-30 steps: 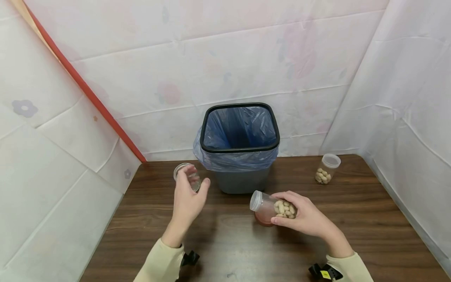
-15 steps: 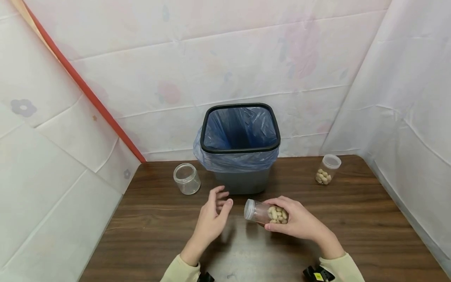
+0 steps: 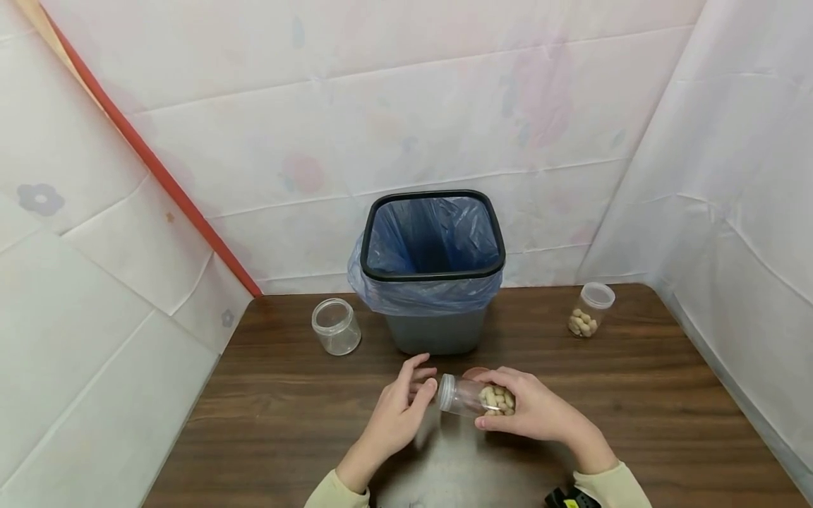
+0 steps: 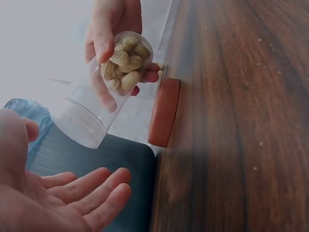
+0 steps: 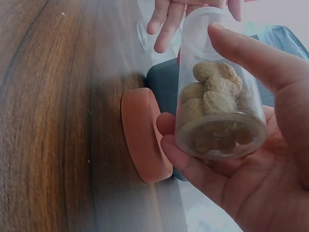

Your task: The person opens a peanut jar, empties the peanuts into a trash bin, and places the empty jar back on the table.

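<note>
Tilted on its side above the table, a clear plastic jar of peanuts (image 3: 466, 397) is gripped by my right hand (image 3: 536, 413), thumb on one side and fingers around the other. The nuts (image 5: 217, 92) lie at its base end, and its whitish top end points toward my left hand (image 3: 395, 416). That hand is spread with nothing in it, just short of the jar in the left wrist view. Below the jar sits a round terracotta-coloured piece (image 5: 145, 133), low and thick-edged, partly hidden in the head view; whether it is a lid or a dish I cannot tell.
A grey bin (image 3: 438, 331) with a black rim and blue liner stands at the table's back middle. An empty clear jar (image 3: 338, 331) is left of it. Another jar with peanuts (image 3: 584, 321) stands at the back right. White cloth walls (image 3: 406, 106) enclose the table.
My left hand has left the empty jar and moved right, toward the held jar's top. My right hand has brought the peanut jar left and nearer to me, turning it closer to level.
</note>
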Tool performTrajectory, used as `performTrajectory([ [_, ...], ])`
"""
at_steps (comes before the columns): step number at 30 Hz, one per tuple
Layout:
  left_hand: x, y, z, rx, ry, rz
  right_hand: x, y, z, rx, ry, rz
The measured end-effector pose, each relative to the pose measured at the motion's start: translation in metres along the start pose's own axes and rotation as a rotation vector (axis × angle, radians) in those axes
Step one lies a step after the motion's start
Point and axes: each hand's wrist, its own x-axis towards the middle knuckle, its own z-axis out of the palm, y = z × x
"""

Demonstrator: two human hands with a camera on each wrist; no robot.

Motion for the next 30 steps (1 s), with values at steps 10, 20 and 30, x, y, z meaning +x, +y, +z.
performTrajectory([
  [10,-0.0012,-0.0021,0.0047,0.002,-0.098,0.026,0.002,0.0009,0.0003,0.007,-0.005,0.005],
  [20,-0.0008,-0.0017,0.0042,-0.006,-0.171,0.004,0.0033,-0.0008,-0.0013,0.0,-0.022,0.028],
  [30,0.0021,-0.0024,-0.0011,-0.056,-0.176,0.068,0.0033,-0.0035,-0.0006,0.02,-0.029,-0.011],
])
